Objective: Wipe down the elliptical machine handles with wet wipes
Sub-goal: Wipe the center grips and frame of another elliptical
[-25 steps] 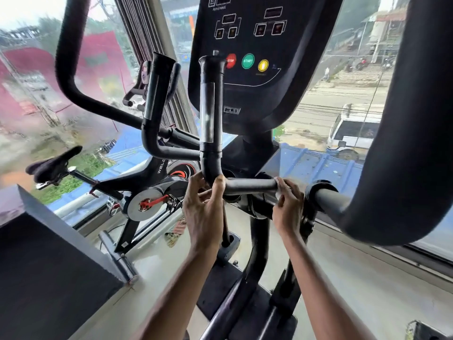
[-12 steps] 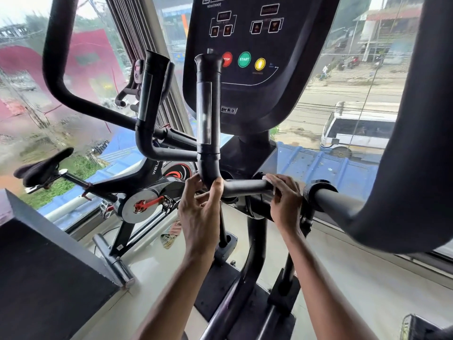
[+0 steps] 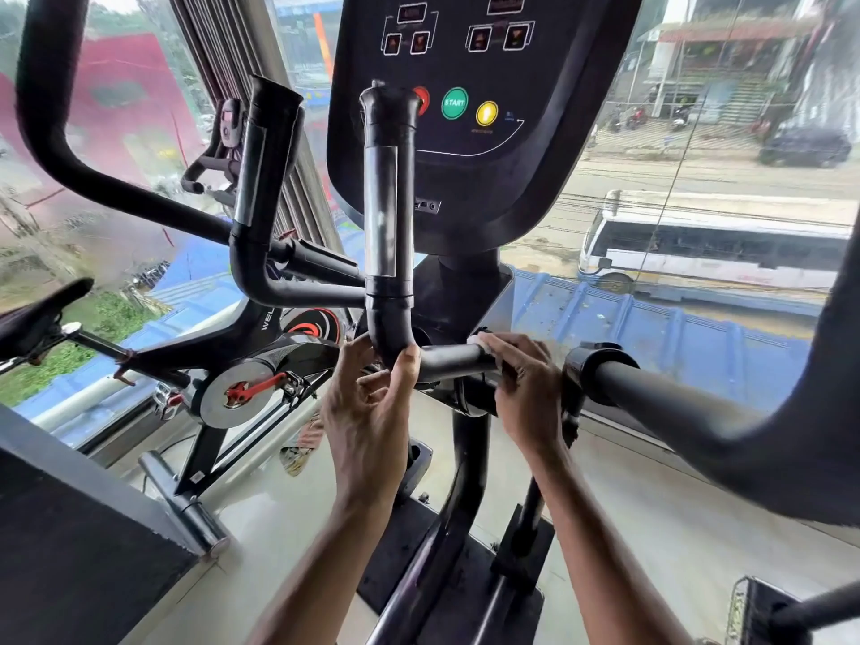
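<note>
We look down from a head-worn view at a black upright tubular handle with a silver sensor plate (image 3: pixel 388 216), standing at the centre of an elliptical machine, and we place everything else from it. At its foot the tube bends to the right into a short black horizontal bar (image 3: pixel 449 358). The left hand (image 3: pixel 367 412) grips that bend from below, with the thumb pressed on the front of the curve and the fingers curled round it. Just right of the bend, the right hand (image 3: pixel 526 388) wraps over the horizontal bar. Its fingers are close together and curled down across the bar, pinning a white wet wipe (image 3: pixel 479 341) against the tube. We see only a small edge of the wipe past the fingertips, on top of the bar. Farther right of the upright handle, a thick black padded swing arm (image 3: pixel 698 421) sweeps outward and upward. Behind the handle's top stands a black console panel (image 3: pixel 488 169) with red, green and yellow round buttons. To the handle's left is a second black upright handle (image 3: pixel 260 179), and beyond that a black curved arm (image 3: pixel 56 146). Lower left of the handle sits a black spin bike with a silver flywheel (image 3: pixel 242 393). Through the window behind, to the handle's right, we see a white bus (image 3: pixel 716 253).
</note>
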`<action>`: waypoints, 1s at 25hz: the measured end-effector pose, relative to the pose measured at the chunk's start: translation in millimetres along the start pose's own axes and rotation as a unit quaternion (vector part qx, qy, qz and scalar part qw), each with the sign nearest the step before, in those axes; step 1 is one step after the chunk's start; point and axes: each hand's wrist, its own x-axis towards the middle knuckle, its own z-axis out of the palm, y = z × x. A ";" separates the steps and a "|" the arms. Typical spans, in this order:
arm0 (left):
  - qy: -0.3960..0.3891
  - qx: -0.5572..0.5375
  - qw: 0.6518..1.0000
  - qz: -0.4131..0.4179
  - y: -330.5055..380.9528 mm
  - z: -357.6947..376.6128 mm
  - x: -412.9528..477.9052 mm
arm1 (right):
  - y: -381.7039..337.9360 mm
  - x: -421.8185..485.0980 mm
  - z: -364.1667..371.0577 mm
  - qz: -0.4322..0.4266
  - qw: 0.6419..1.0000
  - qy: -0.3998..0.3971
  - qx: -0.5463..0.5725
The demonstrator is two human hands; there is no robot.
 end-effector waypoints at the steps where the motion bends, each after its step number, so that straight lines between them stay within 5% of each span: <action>1: -0.002 -0.002 1.000 0.001 -0.8 -0.3 0.0 | -13.8 -8.8 -1.6 -0.038 0.999 -0.006 0.007; 3: -0.009 -0.008 1.000 0.002 -0.9 -1.2 0.7 | -26.3 -20.7 -1.1 -0.084 0.996 0.003 0.007; 7: -0.029 -0.020 0.999 -0.008 1.6 -5.6 1.1 | -31.9 -22.1 2.6 0.010 0.999 0.042 0.007; 11: -0.057 -0.022 0.998 -0.009 4.8 -10.0 4.8 | -71.7 -39.9 2.8 -0.050 0.996 0.046 0.053; 15: -0.066 0.009 0.998 -0.010 4.9 -17.9 6.0 | -66.7 -31.0 5.3 0.029 0.997 0.068 0.018; 18: -0.060 0.019 0.998 -0.006 6.2 -21.3 7.2 | -101.0 -41.9 5.7 -0.029 0.994 0.072 0.071; 25: -0.051 0.010 0.998 -0.025 4.4 -15.0 3.8 | -64.5 -30.7 8.9 0.012 0.996 0.091 0.023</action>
